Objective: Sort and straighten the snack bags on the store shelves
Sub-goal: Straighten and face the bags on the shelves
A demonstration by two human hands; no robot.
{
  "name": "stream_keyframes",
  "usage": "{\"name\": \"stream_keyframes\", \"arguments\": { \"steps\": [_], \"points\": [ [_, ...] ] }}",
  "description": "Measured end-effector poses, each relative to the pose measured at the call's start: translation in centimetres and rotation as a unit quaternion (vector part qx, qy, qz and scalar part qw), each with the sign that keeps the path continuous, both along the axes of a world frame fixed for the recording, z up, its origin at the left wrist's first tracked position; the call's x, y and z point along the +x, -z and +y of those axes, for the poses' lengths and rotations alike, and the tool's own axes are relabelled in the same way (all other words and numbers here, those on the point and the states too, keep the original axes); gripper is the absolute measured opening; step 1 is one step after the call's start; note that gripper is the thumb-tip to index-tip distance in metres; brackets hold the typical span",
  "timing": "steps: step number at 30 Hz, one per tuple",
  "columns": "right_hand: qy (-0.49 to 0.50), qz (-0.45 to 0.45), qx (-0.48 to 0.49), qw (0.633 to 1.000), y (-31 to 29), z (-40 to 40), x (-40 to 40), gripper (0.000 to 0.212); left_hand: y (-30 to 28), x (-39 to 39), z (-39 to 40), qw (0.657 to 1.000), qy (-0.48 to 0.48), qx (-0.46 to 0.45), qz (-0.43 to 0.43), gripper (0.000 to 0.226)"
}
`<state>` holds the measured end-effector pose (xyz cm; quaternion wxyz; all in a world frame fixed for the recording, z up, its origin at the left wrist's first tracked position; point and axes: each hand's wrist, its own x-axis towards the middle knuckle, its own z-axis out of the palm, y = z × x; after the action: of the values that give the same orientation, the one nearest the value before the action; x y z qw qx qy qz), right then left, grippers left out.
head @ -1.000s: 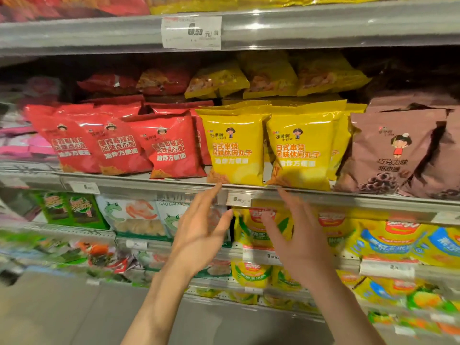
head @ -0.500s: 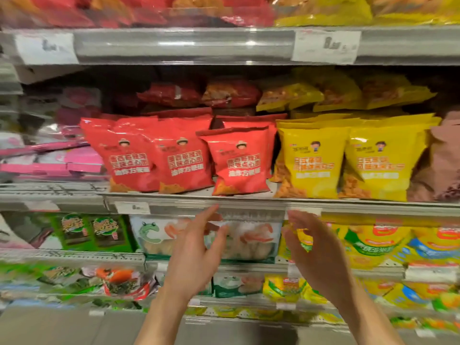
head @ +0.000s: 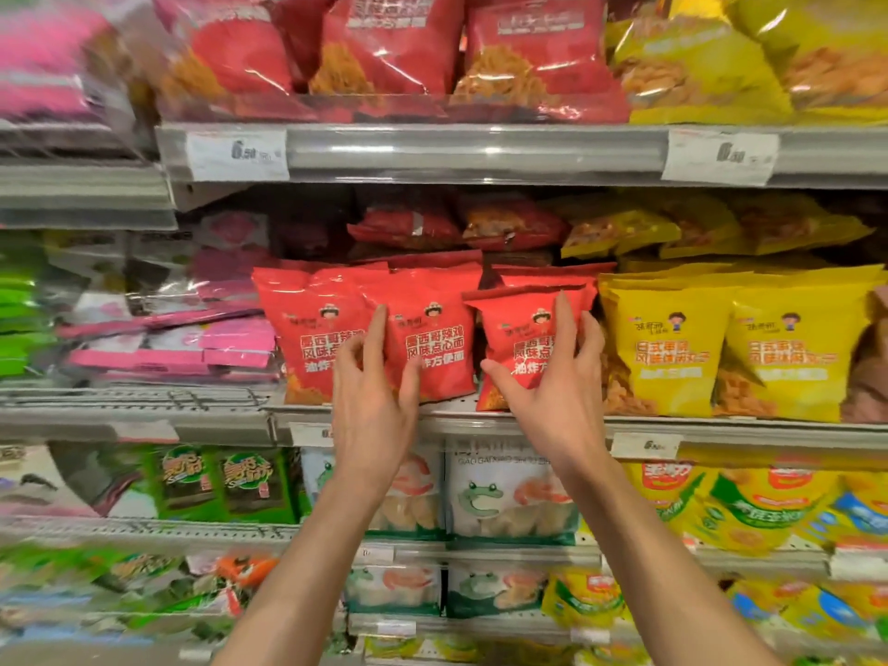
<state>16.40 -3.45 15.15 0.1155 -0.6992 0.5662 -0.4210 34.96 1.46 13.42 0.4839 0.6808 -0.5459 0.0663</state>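
Three red snack bags stand in a row on the middle shelf (head: 769,437): a left one (head: 307,338), a middle one (head: 437,348) and a right one (head: 524,329), which sits lower and tilted. My left hand (head: 372,411) touches the middle bag's left edge with a straight index finger and thumb. My right hand (head: 552,396) grips the right red bag, with the thumb on its lower left front and the fingers round its right edge. Yellow snack bags (head: 668,348) stand upright just to the right. More red and yellow bags lie flat behind.
Pink packets (head: 230,348) lie stacked left of the red bags. The shelf above holds large red bags (head: 394,50) and yellow bags (head: 721,64). Below are white frog-print bags (head: 509,497), green seaweed packs (head: 216,483) and yellow bags (head: 745,511). Price tags (head: 238,156) hang on the rails.
Both hands rose from below the shelf rail up to the red bags. The right hand took hold of the right red bag. The view swung left and upward.
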Motion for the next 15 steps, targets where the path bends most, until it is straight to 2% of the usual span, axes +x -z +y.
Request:
{"name": "stream_keyframes", "arguments": {
  "steps": [4,9,12,15],
  "points": [
    [0.017,-0.009,-0.015,1.000,0.2,-0.5,0.5,0.094,0.2,-0.1,-0.9,1.000,0.007,-0.012,-0.022,0.068],
    [0.066,-0.001,-0.041,0.997,-0.3,-0.8,-0.3,0.081,0.0,-0.2,-1.5,0.997,0.081,0.000,0.020,0.064],
    [0.091,0.050,-0.050,0.993,-0.3,-1.3,-0.6,0.083,-0.6,0.4,-1.9,0.993,0.110,0.036,0.033,0.065],
    [0.108,0.116,-0.041,0.987,0.0,-1.8,-0.6,0.089,-1.2,0.8,-1.9,0.990,0.117,0.077,0.001,0.068]
  ]
}}
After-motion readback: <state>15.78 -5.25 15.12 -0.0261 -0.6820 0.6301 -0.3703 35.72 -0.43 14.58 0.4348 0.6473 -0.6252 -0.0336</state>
